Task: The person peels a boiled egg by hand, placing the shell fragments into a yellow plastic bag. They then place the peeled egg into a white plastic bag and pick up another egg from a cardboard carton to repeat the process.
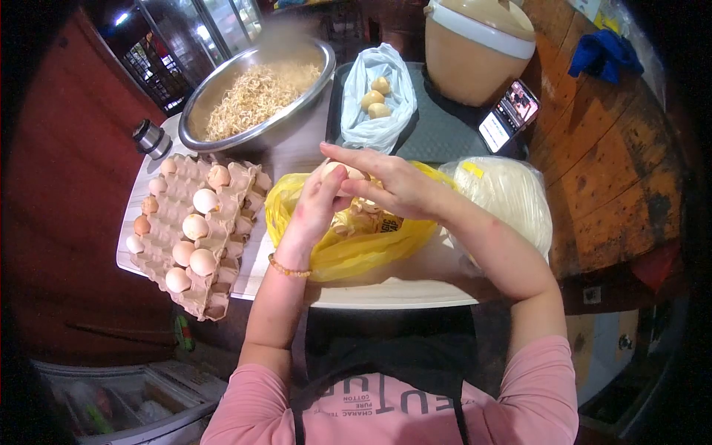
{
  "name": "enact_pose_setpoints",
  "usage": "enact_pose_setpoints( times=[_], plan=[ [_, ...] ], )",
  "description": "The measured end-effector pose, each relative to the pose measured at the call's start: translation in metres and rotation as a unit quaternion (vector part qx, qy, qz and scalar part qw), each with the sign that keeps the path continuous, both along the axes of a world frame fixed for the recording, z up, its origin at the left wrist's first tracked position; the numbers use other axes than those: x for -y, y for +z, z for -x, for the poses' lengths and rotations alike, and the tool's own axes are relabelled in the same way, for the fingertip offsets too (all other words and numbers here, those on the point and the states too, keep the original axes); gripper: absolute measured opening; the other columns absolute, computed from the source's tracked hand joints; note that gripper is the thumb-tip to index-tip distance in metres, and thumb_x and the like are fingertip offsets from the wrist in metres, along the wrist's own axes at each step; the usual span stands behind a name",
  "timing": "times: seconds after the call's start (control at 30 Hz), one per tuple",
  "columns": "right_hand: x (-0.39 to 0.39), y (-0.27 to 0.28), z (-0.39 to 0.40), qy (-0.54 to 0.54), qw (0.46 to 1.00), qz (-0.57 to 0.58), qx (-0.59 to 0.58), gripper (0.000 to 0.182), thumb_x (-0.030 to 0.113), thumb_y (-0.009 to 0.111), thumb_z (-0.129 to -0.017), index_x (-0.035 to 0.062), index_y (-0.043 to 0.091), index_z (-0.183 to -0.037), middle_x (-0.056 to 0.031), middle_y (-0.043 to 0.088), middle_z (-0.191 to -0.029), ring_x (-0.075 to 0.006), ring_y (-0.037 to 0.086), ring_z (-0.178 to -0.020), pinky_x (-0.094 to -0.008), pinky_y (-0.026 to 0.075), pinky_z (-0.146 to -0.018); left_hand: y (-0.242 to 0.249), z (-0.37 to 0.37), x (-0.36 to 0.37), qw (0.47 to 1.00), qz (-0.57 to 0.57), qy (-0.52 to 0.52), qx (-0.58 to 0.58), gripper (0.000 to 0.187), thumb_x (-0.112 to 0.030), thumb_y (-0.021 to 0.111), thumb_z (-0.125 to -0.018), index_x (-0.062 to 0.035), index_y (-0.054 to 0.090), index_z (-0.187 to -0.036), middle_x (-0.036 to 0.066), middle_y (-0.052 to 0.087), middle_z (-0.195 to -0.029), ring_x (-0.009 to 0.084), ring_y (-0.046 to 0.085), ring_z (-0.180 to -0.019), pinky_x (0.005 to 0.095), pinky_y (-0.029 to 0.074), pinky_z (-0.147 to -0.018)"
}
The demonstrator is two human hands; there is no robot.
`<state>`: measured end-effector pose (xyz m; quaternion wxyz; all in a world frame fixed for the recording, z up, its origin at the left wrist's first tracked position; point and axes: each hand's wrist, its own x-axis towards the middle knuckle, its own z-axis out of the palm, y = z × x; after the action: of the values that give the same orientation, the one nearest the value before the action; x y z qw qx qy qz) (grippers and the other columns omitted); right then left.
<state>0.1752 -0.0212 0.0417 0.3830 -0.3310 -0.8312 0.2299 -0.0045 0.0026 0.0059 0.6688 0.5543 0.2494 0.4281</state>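
Observation:
My left hand (317, 204) and my right hand (397, 185) are pressed together around an egg (345, 171), which shows only in part between the palms and fingers. The fingers of my right hand lie across the top of it. Right beneath is an open yellow plastic bag (337, 259) with broken eggshells (363, 217) inside. To the left stands a cardboard egg tray (222, 256) with several whole eggs (202, 261) in its cups. Farther back, a pale plastic bag (357, 133) holds brownish peeled eggs (372, 99).
A large metal bowl (194, 141) of bean sprouts (256, 96) stands at the back left beside a small dark-lidded container (151, 139). At the back right are a dark tray (434, 137), a tan cooler (475, 55) and a propped phone (509, 117). A wrapped white bundle (512, 204) lies at right.

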Motion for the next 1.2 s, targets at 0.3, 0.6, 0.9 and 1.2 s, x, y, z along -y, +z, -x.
enact_pose_setpoints(
  times=[0.3, 0.6, 0.9, 1.2],
  plan=[
    [-0.002, 0.001, -0.003, -0.049, 0.989, -0.104, 0.088, 0.063, 0.028, 0.066, -0.087, 0.0069, 0.041, -0.141, -0.0144, 0.050, -0.138, -0.0302, 0.049, -0.127, -0.0558, 0.030, -0.107, 0.011, -0.011, 0.003, 0.989, 0.131, 0.032, 0.054, 0.041, -0.042, 0.048, -0.099, -0.0055, 0.053, -0.118, 0.000, 0.060, -0.097, 0.0059, 0.055, -0.081, 0.0235, 0.046, -0.066],
    [-0.008, -0.008, 0.001, -0.052, 0.998, -0.006, 0.045, 0.063, 0.033, 0.066, -0.087, -0.0002, 0.045, -0.136, -0.0232, 0.054, -0.130, -0.0356, 0.053, -0.119, -0.0400, 0.040, -0.101, -0.014, 0.002, -0.016, 0.997, 0.069, -0.006, -0.018, 0.046, -0.050, 0.043, -0.099, -0.0071, 0.058, -0.106, -0.003, 0.058, -0.083, 0.0040, 0.049, -0.067, 0.0196, 0.036, -0.056],
    [-0.005, -0.012, 0.006, -0.047, 0.999, 0.010, -0.019, 0.057, 0.026, 0.061, -0.092, 0.0011, 0.042, -0.140, -0.0229, 0.054, -0.131, -0.0322, 0.056, -0.119, -0.0364, 0.042, -0.099, -0.013, -0.006, -0.009, 1.000, -0.002, -0.019, 0.014, 0.031, -0.039, 0.041, -0.102, -0.0127, 0.053, -0.091, -0.005, 0.047, -0.069, 0.0050, 0.037, -0.056, 0.0213, 0.027, -0.050],
    [-0.009, -0.017, 0.008, -0.048, 0.998, -0.030, -0.030, 0.053, 0.027, 0.060, -0.093, 0.0024, 0.046, -0.138, -0.0205, 0.059, -0.124, -0.0285, 0.064, -0.102, -0.0350, 0.049, -0.088, -0.014, -0.004, -0.006, 1.000, -0.003, 0.009, 0.005, 0.029, -0.039, 0.043, -0.101, -0.0116, 0.053, -0.102, -0.006, 0.046, -0.073, 0.0037, 0.038, -0.058, 0.0203, 0.028, -0.050]
  ],
)
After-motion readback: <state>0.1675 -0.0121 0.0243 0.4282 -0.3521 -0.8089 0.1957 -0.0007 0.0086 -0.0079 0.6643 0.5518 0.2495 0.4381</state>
